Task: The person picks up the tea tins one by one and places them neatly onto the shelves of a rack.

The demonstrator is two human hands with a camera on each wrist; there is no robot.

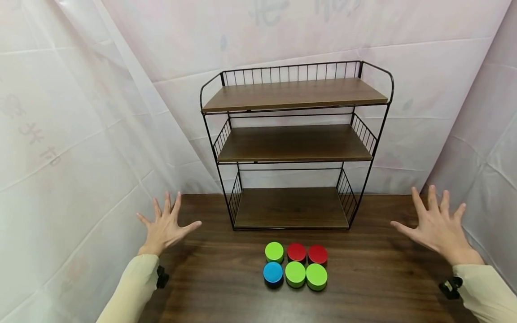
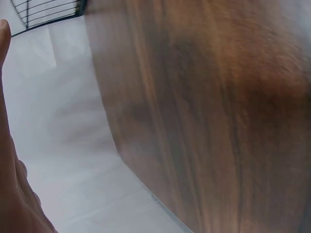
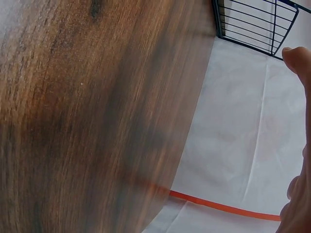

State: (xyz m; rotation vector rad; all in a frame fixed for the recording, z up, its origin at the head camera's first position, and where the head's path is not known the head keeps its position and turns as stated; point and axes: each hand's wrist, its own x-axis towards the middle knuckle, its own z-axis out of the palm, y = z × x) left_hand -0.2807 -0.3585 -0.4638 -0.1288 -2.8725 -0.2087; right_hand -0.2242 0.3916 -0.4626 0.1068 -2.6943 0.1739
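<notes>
Fingers spread wide, my left hand (image 1: 164, 228) hovers over the left part of the table and holds nothing. On the opposite side my right hand (image 1: 438, 229) is likewise spread, with nothing in it. Between them, two short rows of round tins or lidded jars stand on the table. The back row has a green one (image 1: 274, 252) and two red ones (image 1: 296, 252). In front are a blue one (image 1: 273, 273) and two green ones (image 1: 316, 276). Neither hand touches them. Each wrist view shows only the edge of its hand.
A black wire rack (image 1: 375, 148) with three brown shelves stands behind the tins, its middle shelf (image 1: 296, 143) bare like the others. Under everything is a dark wood table (image 1: 226, 287). White cloth (image 1: 93, 148) hangs at the back and both sides, near both hands.
</notes>
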